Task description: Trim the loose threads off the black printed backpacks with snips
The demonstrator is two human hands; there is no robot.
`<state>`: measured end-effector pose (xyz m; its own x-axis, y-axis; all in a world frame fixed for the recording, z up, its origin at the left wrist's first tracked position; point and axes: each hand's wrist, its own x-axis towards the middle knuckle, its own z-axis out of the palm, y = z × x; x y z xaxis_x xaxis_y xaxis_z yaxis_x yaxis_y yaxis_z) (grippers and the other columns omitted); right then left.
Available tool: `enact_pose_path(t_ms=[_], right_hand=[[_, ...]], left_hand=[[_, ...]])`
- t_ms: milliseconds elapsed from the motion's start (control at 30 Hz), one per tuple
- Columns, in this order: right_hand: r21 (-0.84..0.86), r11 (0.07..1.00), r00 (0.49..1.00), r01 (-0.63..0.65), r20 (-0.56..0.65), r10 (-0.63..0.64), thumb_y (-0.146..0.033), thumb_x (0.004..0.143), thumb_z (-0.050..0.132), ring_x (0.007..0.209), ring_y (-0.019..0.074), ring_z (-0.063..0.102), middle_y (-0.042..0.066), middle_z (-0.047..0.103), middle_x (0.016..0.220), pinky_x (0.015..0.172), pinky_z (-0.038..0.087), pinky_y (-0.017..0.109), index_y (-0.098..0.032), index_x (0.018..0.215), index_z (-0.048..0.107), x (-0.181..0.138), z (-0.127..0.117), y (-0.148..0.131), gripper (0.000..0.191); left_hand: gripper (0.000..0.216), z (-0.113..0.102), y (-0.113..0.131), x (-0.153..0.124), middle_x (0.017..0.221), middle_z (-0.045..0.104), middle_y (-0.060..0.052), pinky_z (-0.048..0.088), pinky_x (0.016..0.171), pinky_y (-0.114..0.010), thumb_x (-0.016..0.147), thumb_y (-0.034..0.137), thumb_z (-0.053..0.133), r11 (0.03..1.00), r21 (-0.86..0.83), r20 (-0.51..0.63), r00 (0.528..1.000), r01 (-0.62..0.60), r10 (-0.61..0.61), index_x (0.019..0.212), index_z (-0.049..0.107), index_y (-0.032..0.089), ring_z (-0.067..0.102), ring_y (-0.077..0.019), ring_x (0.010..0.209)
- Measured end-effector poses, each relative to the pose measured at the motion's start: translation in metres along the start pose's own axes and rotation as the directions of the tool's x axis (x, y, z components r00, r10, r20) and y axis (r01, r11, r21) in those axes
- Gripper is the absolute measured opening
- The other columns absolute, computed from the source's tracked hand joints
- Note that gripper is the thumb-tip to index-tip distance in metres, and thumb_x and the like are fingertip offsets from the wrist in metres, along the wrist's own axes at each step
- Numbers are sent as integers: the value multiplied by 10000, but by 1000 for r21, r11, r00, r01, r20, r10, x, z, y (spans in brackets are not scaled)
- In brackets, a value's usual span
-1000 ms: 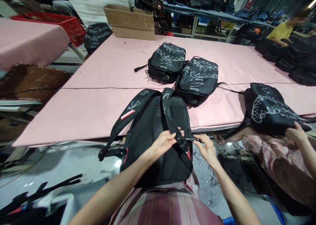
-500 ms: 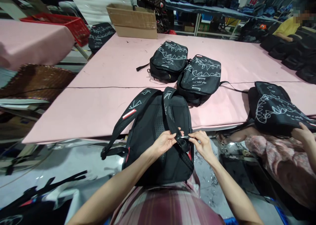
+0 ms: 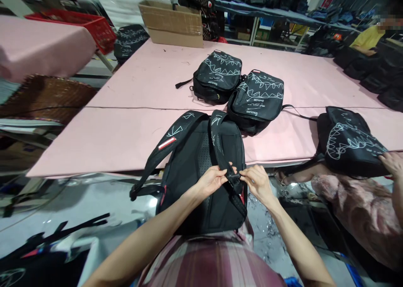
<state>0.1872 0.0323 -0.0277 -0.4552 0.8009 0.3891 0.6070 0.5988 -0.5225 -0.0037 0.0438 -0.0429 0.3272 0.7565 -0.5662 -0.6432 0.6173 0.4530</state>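
Note:
A black backpack leans upright against the table edge in front of me, its padded back and two shoulder straps facing me. My left hand is closed in a pinch on the lower end of the right-side shoulder strap, near its adjuster. Just to the right, my right hand is closed too, thumb and fingers pressed together beside the same strap end. A small dark thin piece shows between the two hands; its kind is too small to tell. The other shoulder strap, with a red and white label, arches free on the left.
Two black backpacks with white drawings lie on the pink table. Another backpack at the right is touched by a co-worker's hand. Further back stand a cardboard box and a red crate. A wicker basket is at left.
The thin piece between my hands looked silvery before and looks dark now. My hands have barely moved. At the right, the co-worker's hand has shifted on its backpack.

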Motion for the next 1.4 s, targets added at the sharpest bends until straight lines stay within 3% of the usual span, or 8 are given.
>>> enact_pose_path(t_ms=[167,400,667,800,867,933,1133,1400], right_hand=[[112,991,989,-75,-116,88,-257,855,554,753,173,552,33,674,811,694,441,324,-207,918,633,-4,-2,3,113],[48,992,992,-118,-40,120,-270,868,525,771,191,567,42,680,866,708,455,341,-220,944,629,-10,-3,-9,139],[-2,978,976,-207,-69,207,-283,865,509,738,196,566,59,670,826,683,443,333,-215,921,641,-14,-2,-23,159],[315,844,868,-434,-106,486,-320,846,516,720,179,596,39,668,812,660,467,299,-198,894,628,-15,13,-18,172],[498,741,817,-451,-103,567,-330,839,519,720,175,610,36,668,805,657,484,291,-181,890,612,-14,18,-15,183],[540,722,817,-432,-105,567,-328,830,531,735,176,616,37,669,813,664,490,291,-179,896,608,-15,18,-14,180],[54,944,934,-325,-142,329,-302,860,501,744,189,605,53,669,828,668,461,307,-212,925,634,-25,1,-29,173],[-78,963,958,-259,-149,246,-270,889,475,748,189,586,49,655,818,669,440,309,-213,951,600,-26,-1,-37,151]], left_hand=[[264,2,1,-4,862,695,-145,523,824,-299,772,-49,462,1000,18,-24,1000,-13,14,956,629,41,669,-203,858],[239,8,0,-8,850,696,-141,528,786,-304,772,-40,480,998,8,4,998,-61,61,929,637,47,673,-202,815],[222,10,-3,-11,879,695,-134,529,776,-302,768,-11,515,993,12,14,993,-119,119,946,624,66,671,-197,818],[246,16,-7,-14,890,695,-138,529,779,-297,760,-9,528,995,20,54,994,-98,97,978,615,65,673,-200,822],[254,16,-7,-15,893,696,-141,528,787,-302,759,-10,527,996,25,59,994,-89,88,988,610,63,672,-204,831],[250,15,-6,-15,889,697,-143,523,805,-307,759,-12,520,994,22,43,994,-104,103,981,611,58,672,-204,834],[248,10,-4,-13,911,693,-144,513,835,-317,747,-7,537,994,14,35,993,-112,112,972,619,59,667,-205,854],[254,13,-6,-14,910,692,-148,517,827,-311,759,-21,508,994,6,16,994,-108,108,979,613,51,663,-212,874]])
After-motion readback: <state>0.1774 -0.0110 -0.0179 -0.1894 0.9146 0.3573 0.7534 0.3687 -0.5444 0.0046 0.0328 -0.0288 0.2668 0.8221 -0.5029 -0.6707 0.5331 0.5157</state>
